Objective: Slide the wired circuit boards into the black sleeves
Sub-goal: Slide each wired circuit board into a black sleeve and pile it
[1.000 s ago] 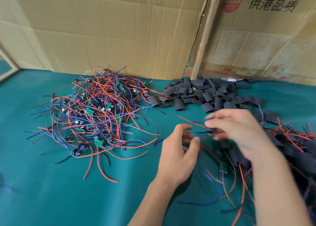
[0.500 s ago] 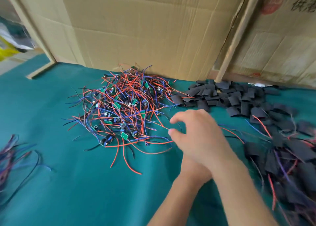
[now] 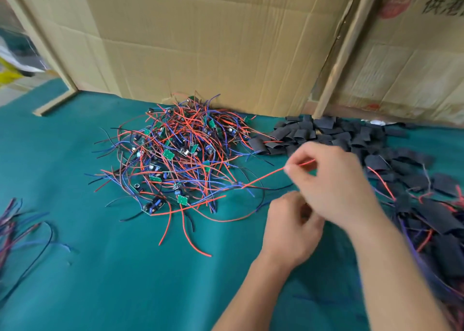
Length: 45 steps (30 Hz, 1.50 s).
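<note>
The right hand (image 3: 334,185) pinches a thin, limp red wire (image 3: 263,177) – better hold the stiff board; the left hand (image 3: 292,226) seems curled, its hold unclear.

Can't see what my left hand (image 3: 292,226) grips: my right hand (image 3: 334,185) covers its curled fingers. Red wire (image 3: 263,177) vanishes behind right fingertips; its far end lost in tangle. Sleeved pile (image 3: 437,220) right of grip smeared, cut by frame edge. Wire bundle (image 3: 15,225) far left blurred, cropped. Both forearms run off bottom edge.
</note>
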{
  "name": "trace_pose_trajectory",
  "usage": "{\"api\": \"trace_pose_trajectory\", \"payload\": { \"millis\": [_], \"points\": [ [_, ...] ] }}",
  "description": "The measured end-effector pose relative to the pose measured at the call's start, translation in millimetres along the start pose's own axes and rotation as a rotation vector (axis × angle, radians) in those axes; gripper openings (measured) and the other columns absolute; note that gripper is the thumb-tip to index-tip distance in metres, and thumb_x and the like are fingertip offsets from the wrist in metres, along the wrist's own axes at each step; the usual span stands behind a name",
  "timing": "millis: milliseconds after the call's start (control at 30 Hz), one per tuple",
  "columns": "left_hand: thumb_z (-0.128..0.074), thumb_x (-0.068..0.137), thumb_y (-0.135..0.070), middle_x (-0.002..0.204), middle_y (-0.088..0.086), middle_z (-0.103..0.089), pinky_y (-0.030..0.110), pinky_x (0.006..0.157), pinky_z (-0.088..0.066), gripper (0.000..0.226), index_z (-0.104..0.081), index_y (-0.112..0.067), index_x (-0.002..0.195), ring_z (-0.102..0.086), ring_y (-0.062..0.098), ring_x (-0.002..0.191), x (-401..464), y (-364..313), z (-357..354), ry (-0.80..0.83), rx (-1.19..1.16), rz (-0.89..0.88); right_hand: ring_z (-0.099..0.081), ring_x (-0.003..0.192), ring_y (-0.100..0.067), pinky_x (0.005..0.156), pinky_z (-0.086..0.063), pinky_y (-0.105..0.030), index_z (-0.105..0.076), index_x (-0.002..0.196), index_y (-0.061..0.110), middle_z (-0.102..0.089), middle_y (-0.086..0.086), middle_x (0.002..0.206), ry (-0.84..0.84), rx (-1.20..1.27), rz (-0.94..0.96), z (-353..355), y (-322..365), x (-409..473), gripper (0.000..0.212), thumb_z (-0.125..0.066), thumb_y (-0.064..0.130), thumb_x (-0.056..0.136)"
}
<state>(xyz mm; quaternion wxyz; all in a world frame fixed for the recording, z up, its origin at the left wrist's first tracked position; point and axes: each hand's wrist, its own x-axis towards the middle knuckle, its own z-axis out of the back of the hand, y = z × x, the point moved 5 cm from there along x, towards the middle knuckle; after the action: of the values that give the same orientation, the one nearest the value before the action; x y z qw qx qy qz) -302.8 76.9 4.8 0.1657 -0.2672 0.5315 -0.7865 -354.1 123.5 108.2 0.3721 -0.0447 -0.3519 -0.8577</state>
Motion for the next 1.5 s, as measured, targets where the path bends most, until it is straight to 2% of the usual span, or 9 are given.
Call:
{"api": "trace_pose_trajectory", "payload": {
  "millis": [67, 233, 433, 533, 667, 767, 867, 1167, 1500],
  "points": [
    [-0.051, 0.079, -0.018, 0.062, -0.011, -0.060, 0.029, 0.057, -0.048, 0.015, -0.057, -0.027, 0.069, -0.058, 0.012, 0.059, -1, -2, 5, -0.008, -0.137, 0.050, -0.064, 0.072, 0.005, 0.067, -0.044, -0.009, -0.071, 0.075, 0.027, -0.070, 0.017, 0.068, -0.098, 0.038, -0.041, 25, -20, 1, 0.010, -0.074, 0.022, 0.083],
    [-0.042, 0.100, -0.006, 0.088, 0.015, -0.069, 0.028, 0.062, -0.055, 0.021, -0.063, -0.004, 0.100, -0.067, 0.022, 0.075, 3, 9, 16, -0.177, -0.588, 0.269, -0.071, 0.075, -0.025, 0.084, -0.057, -0.048, -0.075, 0.082, 0.035, -0.074, 0.004, 0.071, -0.073, 0.235, -0.191, 56, -61, -5, 0.015, -0.078, 0.020, 0.083],
    [-0.048, 0.106, -0.021, 0.093, 0.016, -0.071, 0.028, 0.066, -0.057, 0.017, -0.059, -0.009, 0.100, -0.071, 0.020, 0.077, 4, 10, 15, -0.224, -0.633, 0.286, -0.065, 0.068, -0.008, 0.068, -0.050, -0.016, -0.079, 0.076, 0.022, -0.076, -0.002, 0.074, 0.587, 0.363, -0.094, 44, -48, -23, 0.011, -0.088, 0.015, 0.078],
    [-0.046, 0.106, -0.015, 0.081, 0.012, -0.070, 0.024, 0.057, -0.051, 0.017, -0.058, -0.008, 0.096, -0.067, 0.019, 0.065, 6, 12, 17, -0.217, -0.651, 0.272, -0.066, 0.072, -0.009, 0.069, -0.050, -0.018, -0.081, 0.081, 0.019, -0.077, -0.005, 0.079, 0.768, 0.354, -0.110, 32, -43, -30, 0.011, -0.082, 0.025, 0.072],
    [-0.042, 0.095, 0.005, 0.072, 0.009, -0.069, 0.020, 0.048, -0.044, 0.021, -0.061, -0.002, 0.095, -0.061, 0.017, 0.058, 4, 12, 11, -0.104, -0.608, 0.257, -0.071, 0.084, -0.012, 0.082, -0.054, -0.033, -0.080, 0.090, 0.024, -0.079, -0.002, 0.088, 0.385, 0.332, -0.305, 27, -79, -15, 0.007, -0.082, 0.024, 0.083],
    [-0.041, 0.082, -0.006, 0.071, 0.006, -0.070, 0.021, 0.043, -0.040, 0.028, -0.067, -0.007, 0.094, -0.059, 0.020, 0.056, 2, 9, 5, -0.025, -0.503, 0.226, -0.061, 0.116, -0.026, 0.096, -0.043, -0.035, -0.071, 0.119, 0.027, -0.066, -0.005, 0.127, 0.041, -0.129, -0.444, 32, -117, -7, 0.033, -0.074, 0.023, 0.087],
    [-0.036, 0.069, -0.014, 0.067, 0.003, -0.068, 0.021, 0.042, -0.039, 0.040, -0.069, -0.011, 0.092, -0.057, 0.019, 0.052, 1, 9, 1, 0.005, -0.475, 0.217, -0.046, 0.136, -0.031, 0.105, -0.037, -0.036, -0.056, 0.142, 0.018, -0.048, -0.013, 0.149, 0.114, -0.225, -0.448, 17, -132, -5, 0.051, -0.066, 0.018, 0.092],
    [-0.045, 0.083, -0.028, 0.065, -0.005, -0.058, 0.023, 0.050, -0.042, 0.036, -0.076, -0.021, 0.100, -0.053, 0.016, 0.059, 3, 13, 5, -0.020, -0.405, 0.214, -0.025, 0.150, -0.037, 0.117, -0.028, -0.044, -0.043, 0.153, 0.020, -0.027, -0.017, 0.163, 0.163, -0.238, -0.439, -17, -124, 2, 0.057, -0.057, 0.023, 0.098],
    [-0.052, 0.097, -0.019, 0.064, -0.003, -0.055, 0.025, 0.053, -0.039, 0.023, -0.075, -0.024, 0.097, -0.050, 0.012, 0.056, 3, 11, 8, -0.022, -0.335, 0.177, -0.055, 0.122, -0.043, 0.091, -0.048, -0.045, -0.052, 0.128, 0.009, -0.053, -0.021, 0.134, -0.011, -0.305, -0.676, 5, -150, 56, 0.036, -0.061, 0.022, 0.095]
  ]
}}
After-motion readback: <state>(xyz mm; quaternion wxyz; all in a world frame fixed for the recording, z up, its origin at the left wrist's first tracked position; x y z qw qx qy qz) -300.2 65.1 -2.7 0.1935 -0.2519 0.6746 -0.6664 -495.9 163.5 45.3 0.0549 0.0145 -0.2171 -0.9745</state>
